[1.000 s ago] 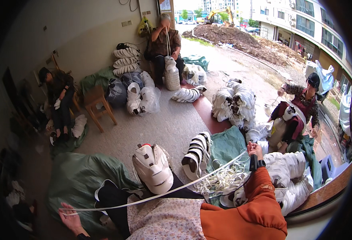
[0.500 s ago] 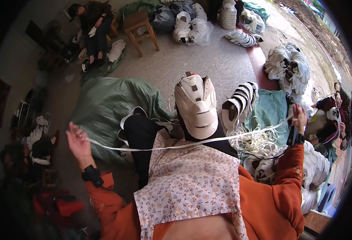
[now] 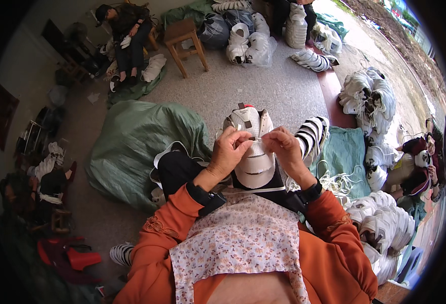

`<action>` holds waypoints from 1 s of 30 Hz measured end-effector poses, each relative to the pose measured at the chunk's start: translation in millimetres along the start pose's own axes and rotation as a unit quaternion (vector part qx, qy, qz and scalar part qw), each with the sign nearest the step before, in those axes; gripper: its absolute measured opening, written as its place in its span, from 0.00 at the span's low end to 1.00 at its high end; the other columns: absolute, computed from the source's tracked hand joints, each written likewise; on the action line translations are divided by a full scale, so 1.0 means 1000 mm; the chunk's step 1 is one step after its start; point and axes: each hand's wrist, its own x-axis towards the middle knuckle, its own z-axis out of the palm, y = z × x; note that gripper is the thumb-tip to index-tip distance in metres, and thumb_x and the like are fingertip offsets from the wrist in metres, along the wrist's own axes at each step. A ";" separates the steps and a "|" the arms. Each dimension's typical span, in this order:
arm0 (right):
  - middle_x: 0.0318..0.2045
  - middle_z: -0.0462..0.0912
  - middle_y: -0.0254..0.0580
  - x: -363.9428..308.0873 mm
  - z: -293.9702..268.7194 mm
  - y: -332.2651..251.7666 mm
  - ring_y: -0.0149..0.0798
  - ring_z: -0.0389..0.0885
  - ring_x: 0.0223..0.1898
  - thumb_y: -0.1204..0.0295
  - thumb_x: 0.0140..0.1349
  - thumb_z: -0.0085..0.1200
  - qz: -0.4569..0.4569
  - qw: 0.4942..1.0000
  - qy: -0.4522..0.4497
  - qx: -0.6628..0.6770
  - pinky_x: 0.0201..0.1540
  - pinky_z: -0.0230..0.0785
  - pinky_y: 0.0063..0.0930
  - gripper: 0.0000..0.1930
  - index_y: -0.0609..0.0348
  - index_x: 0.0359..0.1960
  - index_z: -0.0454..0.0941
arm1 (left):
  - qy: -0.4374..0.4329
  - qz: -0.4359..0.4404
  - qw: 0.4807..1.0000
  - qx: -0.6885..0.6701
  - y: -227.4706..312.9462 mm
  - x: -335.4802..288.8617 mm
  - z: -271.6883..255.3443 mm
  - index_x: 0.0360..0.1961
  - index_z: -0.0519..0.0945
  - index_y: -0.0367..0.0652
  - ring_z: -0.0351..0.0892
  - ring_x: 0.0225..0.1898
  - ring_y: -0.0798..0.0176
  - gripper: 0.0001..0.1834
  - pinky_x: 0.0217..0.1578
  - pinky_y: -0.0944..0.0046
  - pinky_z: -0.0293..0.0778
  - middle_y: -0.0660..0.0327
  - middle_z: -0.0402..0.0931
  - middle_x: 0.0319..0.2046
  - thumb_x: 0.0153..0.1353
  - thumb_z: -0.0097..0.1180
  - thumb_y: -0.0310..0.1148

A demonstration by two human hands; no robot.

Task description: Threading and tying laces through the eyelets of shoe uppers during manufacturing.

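Note:
A cream shoe upper (image 3: 257, 165) with a perforated tongue rests over my dark-trousered legs, its toe toward me. Both hands meet above it at the lace area. My left hand (image 3: 227, 156) is closed in a pinch on a white shoelace (image 3: 268, 190), on the upper's left side. From the right, my right hand (image 3: 287, 151) pinches the same lace, fingertips close to the left ones. Part of the lace hangs in a curve across my lap below the toe. The lace ends and the exact eyelets are hidden by my fingers.
Loose laces (image 3: 337, 182) lie on a green cloth (image 3: 342, 147) at my right, near nested shoe uppers (image 3: 313, 138) and stacked white ones (image 3: 380, 218). A green sack (image 3: 147, 147) bulges at left. Beyond are a wooden stool (image 3: 185, 40) and a seated person (image 3: 126, 38).
My hands have come inward from wide apart, where the lace was stretched between them, to the front of the shoe upper. The lace now sags below the toe.

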 end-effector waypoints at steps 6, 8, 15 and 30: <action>0.31 0.75 0.45 -0.001 0.006 -0.006 0.48 0.78 0.31 0.78 0.56 0.56 -0.125 0.947 0.000 -0.296 0.32 0.71 0.34 0.04 0.59 0.34 0.78 | 0.034 0.025 0.998 -0.037 -0.008 -0.010 0.009 0.39 0.83 0.42 0.70 0.28 0.71 0.10 0.30 0.71 0.68 0.67 0.69 0.27 0.54 0.63 0.26; 0.31 0.75 0.44 -0.001 0.007 -0.010 0.46 0.78 0.31 0.79 0.56 0.57 -0.129 0.943 -0.005 -0.306 0.32 0.70 0.32 0.05 0.60 0.34 0.78 | 0.034 0.029 0.998 -0.038 -0.009 -0.010 0.009 0.39 0.83 0.42 0.70 0.28 0.71 0.10 0.30 0.71 0.69 0.67 0.69 0.27 0.55 0.63 0.26; 0.31 0.74 0.45 0.001 0.003 -0.014 0.50 0.78 0.31 0.80 0.56 0.56 -0.161 0.933 -0.053 -0.319 0.33 0.71 0.36 0.05 0.59 0.34 0.76 | 0.033 0.022 0.998 -0.048 -0.009 -0.012 0.009 0.40 0.83 0.42 0.71 0.29 0.71 0.10 0.31 0.71 0.69 0.67 0.71 0.28 0.55 0.63 0.27; 0.30 0.75 0.45 -0.001 0.008 -0.010 0.46 0.78 0.29 0.81 0.55 0.56 -0.173 0.922 -0.004 -0.347 0.30 0.70 0.32 0.05 0.61 0.34 0.78 | 0.042 0.034 0.998 -0.037 -0.010 -0.014 0.010 0.40 0.83 0.41 0.71 0.29 0.70 0.10 0.30 0.70 0.69 0.65 0.69 0.27 0.56 0.62 0.26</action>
